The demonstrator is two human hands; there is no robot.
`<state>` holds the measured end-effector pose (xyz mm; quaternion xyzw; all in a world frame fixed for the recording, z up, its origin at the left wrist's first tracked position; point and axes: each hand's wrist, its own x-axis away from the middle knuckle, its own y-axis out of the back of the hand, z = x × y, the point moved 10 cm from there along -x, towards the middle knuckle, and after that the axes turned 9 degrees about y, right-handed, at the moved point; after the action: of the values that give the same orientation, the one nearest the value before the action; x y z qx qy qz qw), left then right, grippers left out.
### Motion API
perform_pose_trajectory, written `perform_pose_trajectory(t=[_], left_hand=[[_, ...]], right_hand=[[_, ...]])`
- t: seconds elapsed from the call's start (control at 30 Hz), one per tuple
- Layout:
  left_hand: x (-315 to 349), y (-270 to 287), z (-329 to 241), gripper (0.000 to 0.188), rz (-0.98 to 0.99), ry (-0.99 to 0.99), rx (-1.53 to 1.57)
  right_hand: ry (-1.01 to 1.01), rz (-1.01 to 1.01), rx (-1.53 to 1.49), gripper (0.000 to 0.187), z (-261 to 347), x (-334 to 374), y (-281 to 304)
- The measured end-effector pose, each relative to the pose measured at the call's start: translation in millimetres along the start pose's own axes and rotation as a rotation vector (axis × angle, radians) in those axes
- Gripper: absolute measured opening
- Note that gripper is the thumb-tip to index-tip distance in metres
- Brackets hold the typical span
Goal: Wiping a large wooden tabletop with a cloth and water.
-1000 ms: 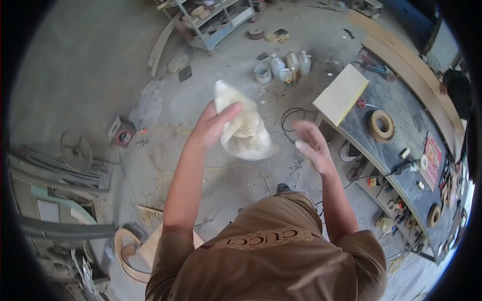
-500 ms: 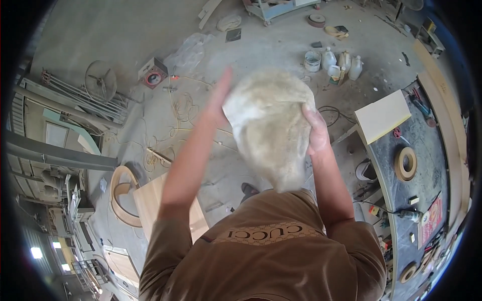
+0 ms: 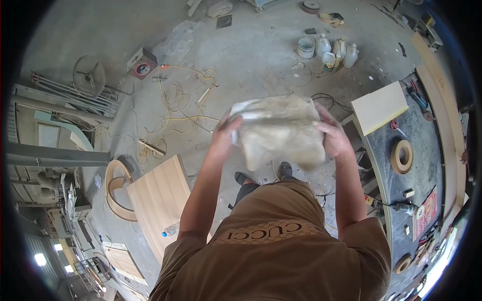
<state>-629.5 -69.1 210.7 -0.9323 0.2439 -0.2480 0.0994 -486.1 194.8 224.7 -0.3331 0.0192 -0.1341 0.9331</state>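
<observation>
At the centre of the head view, a pale, tan-stained cloth [image 3: 281,135] was held up in the air between the person's two hands, above the floor [image 3: 251,55]. The left hand [image 3: 226,134] gripped it at its nine o'clock edge, the right hand [image 3: 333,131] at its three o'clock edge; each thumb lay on the near face, while fingers behind the cloth could not be made out. Its lower edge hung free and blurred toward six o'clock, over the sandals [image 3: 284,168].

Judging by this hold, the step in hand was keeping the cloth spread between both hands. Handling it further seemed to call for both edges to be kept pinched, as the slack middle could have folded over.

Around the cloth, jugs [image 3: 339,49] stood at one o'clock, a bench [image 3: 424,133] bearing a tape roll [image 3: 395,156] at three, a wooden panel [image 3: 159,198] at eight and a speaker [image 3: 142,63] at ten.
</observation>
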Motion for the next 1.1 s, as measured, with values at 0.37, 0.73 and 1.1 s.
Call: perform_pose_trajectory(t=[0.37, 0.73, 1.1], left_hand=[[53, -16, -57, 0.042, -0.130, -0.191, 0.027], [74, 45, -61, 0.033, -0.251, -0.281, -0.569], [92, 39, -88, 0.021, -0.392, -0.539, -1.195]], right_hand=[[0.110, -0.174, -0.399, 0.070, -16, 5, 29], [0.118, -0.057, 0.098, 0.049, -37, -11, 40], [0.311, 0.092, 0.823, 0.026, 8, -41, 14]])
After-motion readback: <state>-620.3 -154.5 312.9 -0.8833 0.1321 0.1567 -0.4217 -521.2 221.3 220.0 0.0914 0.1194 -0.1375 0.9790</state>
